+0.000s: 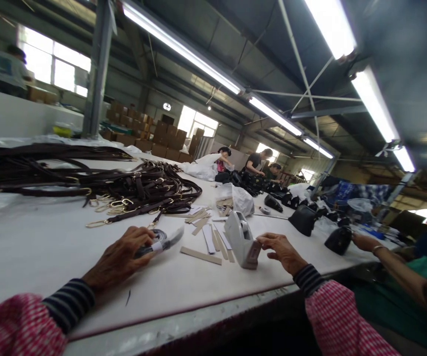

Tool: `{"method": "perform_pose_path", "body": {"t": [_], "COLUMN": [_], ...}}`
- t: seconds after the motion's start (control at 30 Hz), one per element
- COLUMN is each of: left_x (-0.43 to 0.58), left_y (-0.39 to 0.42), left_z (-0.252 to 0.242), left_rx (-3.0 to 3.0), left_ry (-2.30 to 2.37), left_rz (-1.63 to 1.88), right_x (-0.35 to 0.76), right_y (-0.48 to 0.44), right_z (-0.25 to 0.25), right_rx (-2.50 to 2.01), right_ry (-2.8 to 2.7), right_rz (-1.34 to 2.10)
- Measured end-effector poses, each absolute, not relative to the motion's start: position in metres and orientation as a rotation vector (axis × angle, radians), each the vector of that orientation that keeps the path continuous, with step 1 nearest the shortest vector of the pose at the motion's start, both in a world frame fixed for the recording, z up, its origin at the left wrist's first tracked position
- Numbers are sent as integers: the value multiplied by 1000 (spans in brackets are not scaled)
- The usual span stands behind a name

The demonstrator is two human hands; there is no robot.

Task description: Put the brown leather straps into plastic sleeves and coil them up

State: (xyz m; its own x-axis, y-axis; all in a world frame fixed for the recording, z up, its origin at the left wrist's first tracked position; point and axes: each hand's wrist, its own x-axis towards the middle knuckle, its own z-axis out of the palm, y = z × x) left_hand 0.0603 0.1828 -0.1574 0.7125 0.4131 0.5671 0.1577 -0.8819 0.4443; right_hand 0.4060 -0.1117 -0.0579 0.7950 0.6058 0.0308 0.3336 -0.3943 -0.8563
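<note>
My left hand (133, 252) is closed around a coiled dark strap (157, 242) that looks wrapped in clear plastic, with one blurred end sticking out to the right. The coil is held just over the white tabletop (154, 291). My right hand (282, 251) has its fingers bent together at the front edge of a grey-white tape dispenser (241, 240), its fingertips touching there. Whether a tape end is between them is too small to see. Paper and card strips (201, 256) lie between the two hands, left of the dispenser.
A large heap of dark brown straps (142, 188) with gold buckles covers the far left. A clear plastic bag (239, 198) stands behind the dispenser. Black bags (302, 219) line the right side, where a co-worker's hand (363, 242) touches one. Other people work farther back.
</note>
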Motion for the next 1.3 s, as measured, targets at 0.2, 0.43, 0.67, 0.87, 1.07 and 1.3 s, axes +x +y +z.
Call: {"method": "perform_pose_path", "body": {"t": [0.2, 0.43, 0.67, 0.87, 1.07, 1.3], "left_x": [61, 57, 59, 56, 57, 60], "left_y": [181, 182, 183, 176, 166, 162], "left_z": [-157, -155, -152, -140, -134, -137], "left_rx": [2536, 2546, 2410, 2210, 2123, 2104], "left_ry": [448, 459, 478, 511, 492, 489], "left_rz": [964, 945, 946, 950, 998, 1010], "right_x": [416, 401, 380, 376, 353, 253], "right_y": [-101, -108, -115, -103, -114, -52], "right_z": [-70, -88, -134, -158, -173, -144], "right_rx": [-1920, -1656, -1477, -1369, -1407, -1330], "right_ry": [-558, -481, -367, -354, -390, -778], "right_rz": [312, 210, 265, 129, 29, 435]}}
